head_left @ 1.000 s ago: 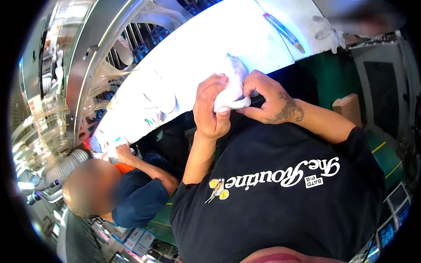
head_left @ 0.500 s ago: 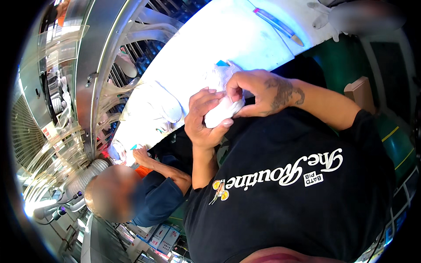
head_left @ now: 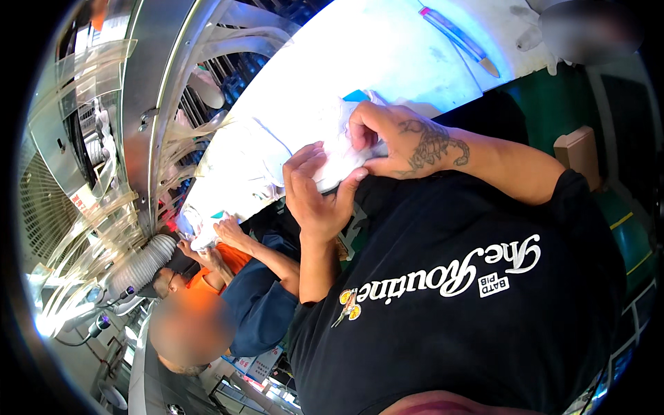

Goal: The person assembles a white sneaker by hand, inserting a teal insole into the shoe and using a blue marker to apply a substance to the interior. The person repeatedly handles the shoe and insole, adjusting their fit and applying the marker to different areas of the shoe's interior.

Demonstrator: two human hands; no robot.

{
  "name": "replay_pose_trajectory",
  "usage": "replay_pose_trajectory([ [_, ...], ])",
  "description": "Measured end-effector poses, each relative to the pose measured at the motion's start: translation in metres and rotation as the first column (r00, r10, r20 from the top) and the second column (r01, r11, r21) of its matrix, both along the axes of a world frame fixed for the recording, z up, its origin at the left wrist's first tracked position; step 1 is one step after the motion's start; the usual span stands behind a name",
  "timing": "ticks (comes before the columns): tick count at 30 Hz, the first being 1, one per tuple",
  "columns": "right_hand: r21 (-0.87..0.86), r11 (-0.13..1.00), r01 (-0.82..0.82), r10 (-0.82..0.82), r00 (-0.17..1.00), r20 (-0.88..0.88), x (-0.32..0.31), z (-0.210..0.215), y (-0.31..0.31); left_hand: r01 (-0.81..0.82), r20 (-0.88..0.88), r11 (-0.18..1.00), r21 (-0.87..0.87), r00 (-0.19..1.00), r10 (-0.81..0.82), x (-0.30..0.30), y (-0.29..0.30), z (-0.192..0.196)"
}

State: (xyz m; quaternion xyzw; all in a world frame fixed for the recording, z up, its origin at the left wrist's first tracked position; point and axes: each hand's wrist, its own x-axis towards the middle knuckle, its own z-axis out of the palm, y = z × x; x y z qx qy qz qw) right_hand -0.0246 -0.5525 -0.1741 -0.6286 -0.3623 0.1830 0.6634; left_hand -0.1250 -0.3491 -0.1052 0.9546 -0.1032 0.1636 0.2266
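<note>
A white shoe [head_left: 333,164], overexposed and partly covered by my fingers, lies in my hands at the table's near edge. A teal patch [head_left: 357,95] shows at its far end. My left hand [head_left: 315,190] cups the near, rounded end, thumb on one side and fingers on the other. From the right, my right hand [head_left: 398,142], tattooed on its back, has curled fingers and thumb pinching the shoe's side. What lies between these fingertips is hidden.
The brightly lit white table [head_left: 304,69] bears a slim blue tool [head_left: 456,40] with a tan tip, far right. A co-worker [head_left: 259,304] at the left handles a similar white item [head_left: 207,235]. Clear strips [head_left: 90,242] hang from a metal machine [head_left: 149,138]. Another person [head_left: 588,31] is far right.
My view has shifted slightly. My left hand has moved a little up and left, its fingers spreading more around the shoe. At the left, another person in orange has come into view.
</note>
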Motion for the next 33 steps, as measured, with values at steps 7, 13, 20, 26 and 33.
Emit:
replay_pose_trajectory([
  [7, 0.006, 0.953, 0.302, -0.285, 0.893, 0.347, -0.017, -0.015, 0.009, -0.054, -0.079, 0.998, -0.030, 0.996, 0.052, 0.004, 0.015, 0.003],
  [13, -0.047, 0.979, 0.200, -0.178, 0.941, 0.288, -0.003, -0.015, 0.015, -0.196, -0.152, 0.971, 0.135, 0.965, 0.216, 0.007, 0.004, 0.008],
  [20, -0.286, 0.953, 0.097, -0.084, 0.995, 0.055, 0.010, -0.010, 0.027, -0.194, -0.147, 0.975, 0.110, 0.967, 0.209, 0.013, 0.016, -0.003],
  [26, -0.450, 0.892, 0.048, -0.046, 0.999, 0.015, 0.021, 0.010, 0.031, -0.278, -0.155, 0.959, 0.045, 0.947, 0.282, 0.012, 0.014, -0.003],
  [33, -0.531, 0.838, 0.125, -0.129, 0.991, 0.030, 0.007, 0.003, 0.024, -0.255, -0.309, 0.897, -0.362, 0.940, 0.143, 0.000, 0.052, -0.014],
])
